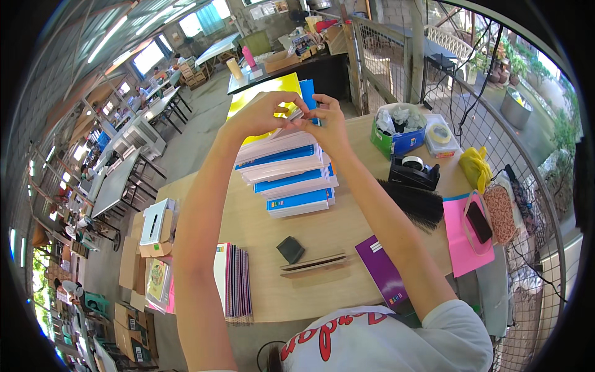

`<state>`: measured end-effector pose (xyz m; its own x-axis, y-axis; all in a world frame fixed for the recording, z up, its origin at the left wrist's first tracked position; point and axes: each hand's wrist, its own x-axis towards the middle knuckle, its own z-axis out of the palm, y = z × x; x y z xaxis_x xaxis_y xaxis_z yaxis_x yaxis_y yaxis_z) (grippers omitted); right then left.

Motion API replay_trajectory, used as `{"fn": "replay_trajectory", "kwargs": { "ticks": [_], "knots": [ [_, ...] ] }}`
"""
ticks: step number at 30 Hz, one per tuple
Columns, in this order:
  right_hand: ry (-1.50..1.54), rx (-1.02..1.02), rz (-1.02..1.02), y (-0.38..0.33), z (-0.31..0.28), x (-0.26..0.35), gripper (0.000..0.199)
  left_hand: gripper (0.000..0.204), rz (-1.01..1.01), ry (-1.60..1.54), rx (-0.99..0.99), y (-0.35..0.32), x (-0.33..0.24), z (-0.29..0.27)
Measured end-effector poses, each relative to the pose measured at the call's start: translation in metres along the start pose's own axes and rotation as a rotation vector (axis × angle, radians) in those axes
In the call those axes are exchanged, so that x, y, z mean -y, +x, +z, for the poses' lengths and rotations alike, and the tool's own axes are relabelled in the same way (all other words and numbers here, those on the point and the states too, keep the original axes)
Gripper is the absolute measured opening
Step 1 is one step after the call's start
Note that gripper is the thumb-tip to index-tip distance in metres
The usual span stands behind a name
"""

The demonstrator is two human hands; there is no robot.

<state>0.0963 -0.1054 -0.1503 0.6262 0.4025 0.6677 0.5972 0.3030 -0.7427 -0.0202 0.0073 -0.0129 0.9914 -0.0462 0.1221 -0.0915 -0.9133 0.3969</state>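
The left hand arches over the top of a tall stack of white-paged booklets with blue and glossy yellow covers, its fingers bent inward to a narrow gap. The right hand meets it at the stack's right side, thumb and fingers drawn close on what looks like thin white paper edges; I cannot tell exactly what each hand grips. Such a fingertip hold probably suits thin sheets. The stack rests on the far part of a pale wooden table, its bundles stepped, perhaps so each can be told apart. A small dark block lies nearer the body, and a black tape dispenser sits to the right, seemingly parked clear of the paper yet reachable.
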Motion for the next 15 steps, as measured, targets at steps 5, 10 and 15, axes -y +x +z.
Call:
{"fn": "replay_trajectory", "kwargs": {
  "ticks": [5,10,15],
  "knots": [
    [0.008,-0.024,-0.01,-0.004,0.004,-0.003,0.029,0.037,-0.003,-0.032,0.01,0.0,0.003,-0.001],
    [0.175,-0.073,0.003,-0.006,0.006,-0.011,0.03,0.036,-0.014,-0.059,-0.006,0.003,0.004,-0.002],
    [-0.26,-0.208,-0.101,-0.031,0.009,0.04,0.056,0.052,-0.018,-0.082,-0.388,-0.02,0.016,-0.005]
  ]
}}
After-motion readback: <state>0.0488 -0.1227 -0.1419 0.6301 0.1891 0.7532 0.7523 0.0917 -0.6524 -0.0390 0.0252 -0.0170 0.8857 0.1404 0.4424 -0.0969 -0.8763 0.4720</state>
